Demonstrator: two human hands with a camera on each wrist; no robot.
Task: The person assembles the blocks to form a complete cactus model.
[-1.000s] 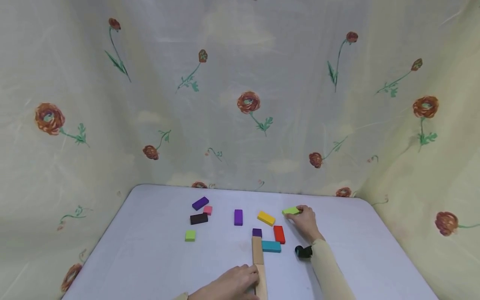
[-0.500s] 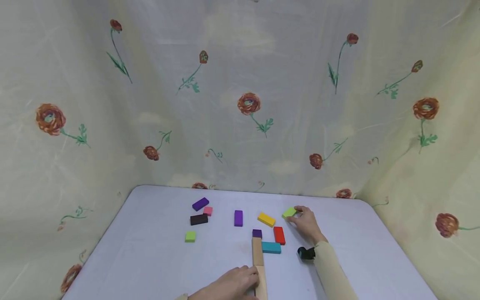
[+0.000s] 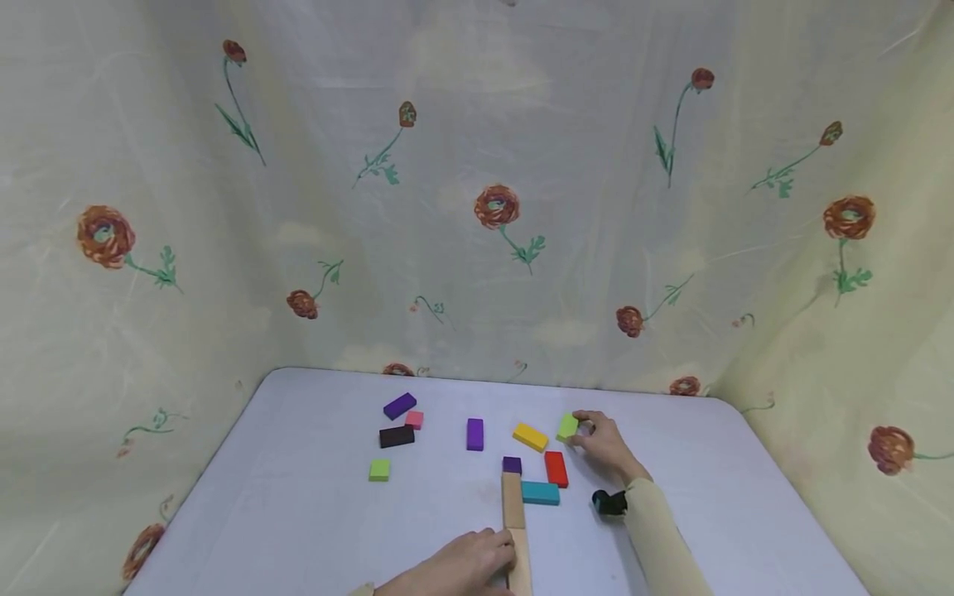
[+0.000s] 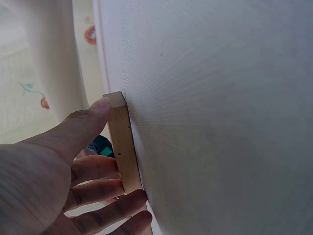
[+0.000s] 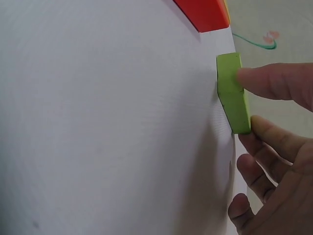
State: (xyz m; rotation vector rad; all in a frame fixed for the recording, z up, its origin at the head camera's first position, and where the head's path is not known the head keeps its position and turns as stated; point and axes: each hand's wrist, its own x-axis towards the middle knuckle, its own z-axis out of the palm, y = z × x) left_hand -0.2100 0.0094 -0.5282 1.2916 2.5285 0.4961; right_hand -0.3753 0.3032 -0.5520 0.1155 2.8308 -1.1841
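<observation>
My right hand (image 3: pixel 607 445) pinches a lime-green block (image 3: pixel 567 427) between thumb and fingertips at the right of the table. In the right wrist view the thumb presses on the side of this green block (image 5: pixel 233 93), and a finger touches its end. My left hand (image 3: pixel 462 563) is at the front, its thumb and fingers around a plain wooden block (image 3: pixel 520 561). In the left wrist view the thumb lies at one end of the wooden block (image 4: pixel 123 147), the fingers along its side. A second wooden block (image 3: pixel 512 501) continues the line, with a dark purple block (image 3: pixel 512 465) at its far end.
A teal block (image 3: pixel 540 493) lies beside the wooden row, near a red block (image 3: pixel 556 468) and a yellow block (image 3: pixel 531 437). Leftward are a purple block (image 3: pixel 474 434), a black block (image 3: pixel 397 436), a pink block (image 3: pixel 415 420), another purple block (image 3: pixel 400 406) and a small green block (image 3: pixel 379 470).
My right hand has turned the lime-green block from lying nearly crosswise to pointing more away from me, and shifted it slightly left. The left hand stays on the wooden block.
</observation>
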